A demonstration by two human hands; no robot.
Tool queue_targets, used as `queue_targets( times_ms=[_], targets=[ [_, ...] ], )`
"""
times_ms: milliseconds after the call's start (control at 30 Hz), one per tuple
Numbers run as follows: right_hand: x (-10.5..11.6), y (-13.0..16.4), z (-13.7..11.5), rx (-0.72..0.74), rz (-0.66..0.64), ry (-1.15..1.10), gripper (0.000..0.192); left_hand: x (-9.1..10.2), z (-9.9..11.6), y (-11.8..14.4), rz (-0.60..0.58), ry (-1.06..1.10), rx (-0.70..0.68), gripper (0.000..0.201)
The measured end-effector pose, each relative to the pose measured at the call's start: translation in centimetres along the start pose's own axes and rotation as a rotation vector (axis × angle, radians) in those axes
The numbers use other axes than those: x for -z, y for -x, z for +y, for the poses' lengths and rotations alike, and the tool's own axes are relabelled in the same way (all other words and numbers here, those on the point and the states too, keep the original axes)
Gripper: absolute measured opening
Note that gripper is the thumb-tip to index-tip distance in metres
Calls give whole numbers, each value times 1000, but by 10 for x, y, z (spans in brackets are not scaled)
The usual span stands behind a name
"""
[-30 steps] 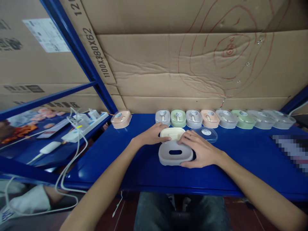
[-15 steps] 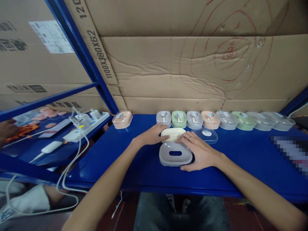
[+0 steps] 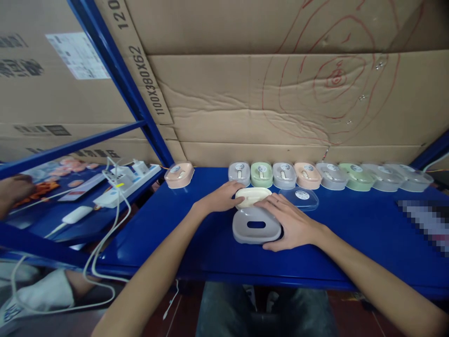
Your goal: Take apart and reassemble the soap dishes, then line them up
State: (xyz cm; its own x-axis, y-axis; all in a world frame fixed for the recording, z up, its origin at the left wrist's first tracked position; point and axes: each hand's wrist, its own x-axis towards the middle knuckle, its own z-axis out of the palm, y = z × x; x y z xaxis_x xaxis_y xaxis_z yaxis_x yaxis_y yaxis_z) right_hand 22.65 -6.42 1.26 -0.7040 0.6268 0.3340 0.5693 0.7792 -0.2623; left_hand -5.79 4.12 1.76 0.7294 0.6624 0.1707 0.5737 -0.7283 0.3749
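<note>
We judge the main risk to be the cream soap (image 3: 253, 196) slipping off the grey tray (image 3: 256, 226), since it lies only half over the tray's far edge. Our left hand (image 3: 220, 200) grips the soap's left end, fingers curled. Our right hand (image 3: 288, 222) lies flat across soap and tray, thumb hooked under the tray's near-right corner. Both forearms reach low over the bench (image 3: 351, 243). A clear lid (image 3: 301, 198) lies just beyond the right hand and could be knocked.
</note>
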Motion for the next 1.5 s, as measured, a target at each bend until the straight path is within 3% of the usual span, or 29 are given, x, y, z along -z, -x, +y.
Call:
queue_targets(
  times_ms=[233, 567, 767, 933, 1100, 1333, 1500],
  targets=[
    [-2, 1, -1, -15, 4, -9, 110, -9, -5, -3, 34, -80, -4, 34],
    [-7, 3, 2, -19, 3, -45, 116, -15, 3, -6, 60, -101, 98, 36],
    [-4, 4, 1, -60, 56, -197, 101, -15, 2, -5, 60, -77, 84, 38],
    [4, 4, 14, -47, 284, -332, 82, -15, 2, -6, 63, 15, 16, 27],
    [6, 5, 27, -129, 460, -229, 76, -14, 9, -6, 68, 89, -8, 37],
    [2, 3, 26, -133, 395, -118, 79, -8, 12, -8, 31, 179, -83, 38],
    [0, 3, 28, -91, 343, -77, 58, -4, 7, -9, 105, 254, 74, 31]
  ],
)
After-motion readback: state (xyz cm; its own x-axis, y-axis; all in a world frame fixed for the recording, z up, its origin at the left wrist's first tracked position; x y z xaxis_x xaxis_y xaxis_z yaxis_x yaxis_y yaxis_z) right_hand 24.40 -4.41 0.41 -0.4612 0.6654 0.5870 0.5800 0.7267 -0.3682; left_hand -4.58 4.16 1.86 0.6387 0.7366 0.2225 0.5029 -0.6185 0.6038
